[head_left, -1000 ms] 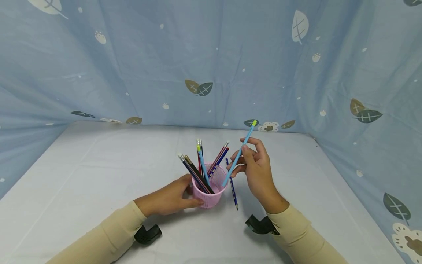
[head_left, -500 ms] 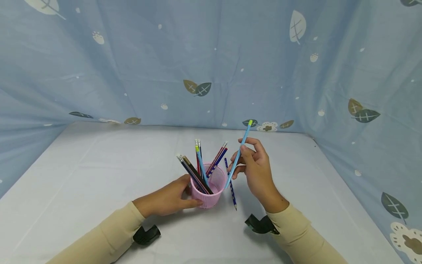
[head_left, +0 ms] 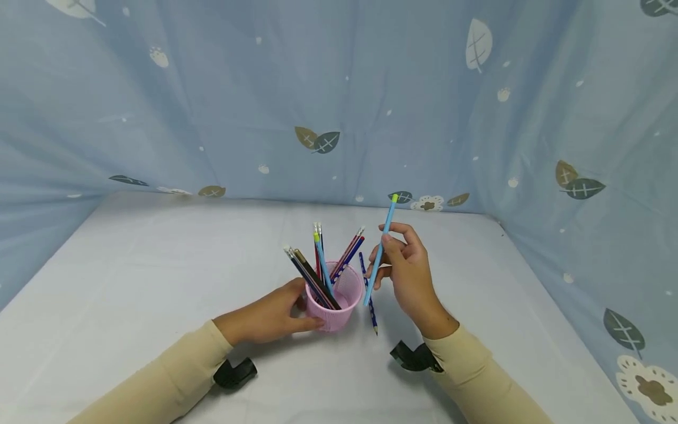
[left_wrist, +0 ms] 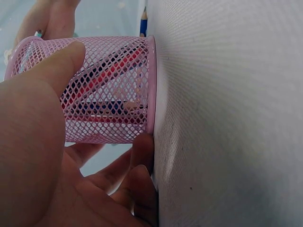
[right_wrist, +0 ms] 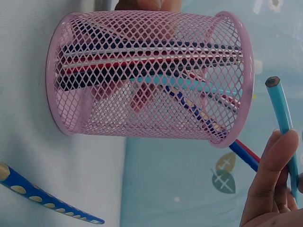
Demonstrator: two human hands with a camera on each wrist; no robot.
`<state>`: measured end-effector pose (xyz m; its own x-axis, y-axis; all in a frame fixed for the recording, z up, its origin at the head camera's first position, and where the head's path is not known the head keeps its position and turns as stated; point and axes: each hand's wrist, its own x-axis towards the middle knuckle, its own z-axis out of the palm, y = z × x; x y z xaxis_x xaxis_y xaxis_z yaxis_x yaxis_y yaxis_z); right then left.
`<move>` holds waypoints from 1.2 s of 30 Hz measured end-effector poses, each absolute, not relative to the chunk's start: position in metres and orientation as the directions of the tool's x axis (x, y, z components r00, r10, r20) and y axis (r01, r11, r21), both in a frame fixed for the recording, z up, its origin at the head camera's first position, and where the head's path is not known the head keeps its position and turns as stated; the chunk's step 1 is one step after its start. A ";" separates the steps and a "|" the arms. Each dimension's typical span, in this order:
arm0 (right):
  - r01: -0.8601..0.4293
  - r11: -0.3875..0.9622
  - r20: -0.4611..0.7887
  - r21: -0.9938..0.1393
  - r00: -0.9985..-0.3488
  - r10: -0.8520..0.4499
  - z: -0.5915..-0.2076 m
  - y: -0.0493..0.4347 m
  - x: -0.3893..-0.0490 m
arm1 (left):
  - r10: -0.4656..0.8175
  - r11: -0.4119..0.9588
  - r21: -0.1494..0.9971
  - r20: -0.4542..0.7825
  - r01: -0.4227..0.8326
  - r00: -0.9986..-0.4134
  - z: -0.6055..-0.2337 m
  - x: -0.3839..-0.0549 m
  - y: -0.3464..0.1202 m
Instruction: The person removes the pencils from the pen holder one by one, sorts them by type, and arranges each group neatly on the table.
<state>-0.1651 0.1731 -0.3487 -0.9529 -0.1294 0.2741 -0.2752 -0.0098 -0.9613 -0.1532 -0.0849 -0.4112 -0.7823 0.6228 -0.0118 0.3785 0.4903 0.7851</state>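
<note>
At lower centre, the left hand (head_left: 272, 313) is gripping the cup (head_left: 335, 321); the right hand (head_left: 409, 270) is pinching a pencil (head_left: 378, 259), closeness risking snagging the rim (right_wrist: 248, 71).

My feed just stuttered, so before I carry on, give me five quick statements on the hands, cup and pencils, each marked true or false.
1. The left hand grips the pink mesh cup. True.
2. The pink mesh cup lies on its side. False: it stands upright on the table.
3. The held light blue pencil, in the right hand, has its lower end inside the cup. False: that end is outside, beyond the rim.
4. A dark blue patterned pencil lies on the table, right of the cup. True.
5. No light blue pencil is in the cup. False: a second light blue pencil leans in it.
</note>
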 end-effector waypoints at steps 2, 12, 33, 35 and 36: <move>-0.277 -0.008 0.276 -0.961 -0.953 -0.127 -0.350 0.173 -0.165 | 0.626 0.482 0.790 -0.008 0.379 -0.780 -0.412 -0.153 -0.085; -0.249 0.021 0.244 -0.968 -0.960 -0.138 -0.356 0.177 -0.165 | 0.643 0.434 0.819 0.010 0.376 -0.766 -0.418 -0.150 -0.081; -0.179 0.021 0.172 -0.984 -0.969 -0.179 -0.358 0.174 -0.169 | 0.633 0.467 0.799 -0.003 0.379 -0.774 -0.416 -0.153 -0.084; -0.169 0.028 0.162 -0.985 -0.970 -0.180 -0.359 0.174 -0.170 | 0.636 0.465 0.803 -0.009 0.373 -0.772 -0.415 -0.152 -0.084; -0.164 0.033 0.155 -0.986 -0.972 -0.179 -0.360 0.174 -0.170 | 0.636 0.463 0.806 -0.013 0.369 -0.771 -0.414 -0.152 -0.084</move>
